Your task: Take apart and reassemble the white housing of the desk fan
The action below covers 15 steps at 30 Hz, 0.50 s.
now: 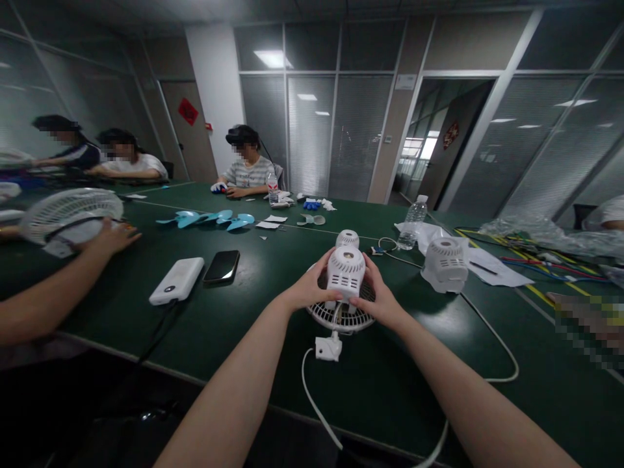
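Between my two hands is a white fan motor housing (346, 268) with vent slots, above a round white fan grille (336, 317) that lies on the green table. My left hand (314, 286) grips the housing's left side, the thumb at its lower front. On the opposite side my right hand (383, 296) grips it the same way. A small white switch box (328, 348) hangs off the near side, with a white cord (312, 396) running over the table edge. Just behind the housing stands another white vented part (348, 239).
A second motor housing (444, 263) and a water bottle (414, 218) stand to the right. Left are a phone (221, 266), a white power bank (177, 281) and blue fan blades (238, 222). A co-worker's hand (110, 239) holds a fan grille (73, 211) at far left.
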### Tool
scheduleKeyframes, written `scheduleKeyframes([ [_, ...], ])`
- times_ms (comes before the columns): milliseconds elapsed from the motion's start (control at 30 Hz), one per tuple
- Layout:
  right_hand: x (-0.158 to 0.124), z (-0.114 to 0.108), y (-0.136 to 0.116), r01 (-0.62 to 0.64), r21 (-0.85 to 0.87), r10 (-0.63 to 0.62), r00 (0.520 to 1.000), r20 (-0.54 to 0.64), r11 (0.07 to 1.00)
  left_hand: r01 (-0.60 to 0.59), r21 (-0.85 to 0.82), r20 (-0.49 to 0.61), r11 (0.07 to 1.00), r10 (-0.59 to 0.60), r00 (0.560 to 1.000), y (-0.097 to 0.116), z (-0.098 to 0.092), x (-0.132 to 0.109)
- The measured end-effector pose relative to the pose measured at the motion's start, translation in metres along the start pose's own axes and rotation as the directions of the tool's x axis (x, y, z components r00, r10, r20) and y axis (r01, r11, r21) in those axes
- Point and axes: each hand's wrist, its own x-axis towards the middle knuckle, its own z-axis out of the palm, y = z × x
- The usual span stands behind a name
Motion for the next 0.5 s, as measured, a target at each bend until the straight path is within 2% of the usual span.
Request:
scheduleKeyframes([
  [267, 0.0005, -0.0037, 0.0039, -0.053, -0.039, 0.054, 0.998, 0.036, 0.998, 0.009, -0.010, 0.009, 1.000, -0.009, 1.000, 0.0023, -0.0010, -0.0012],
  [500, -0.0004, -0.0052, 0.0036, -0.055, -0.057, 0.056, 0.998, 0.018, 0.997, 0.106, -0.085, 0.075, 0.991, -0.100, 0.992, 0.0036, -0.0066, -0.0033],
])
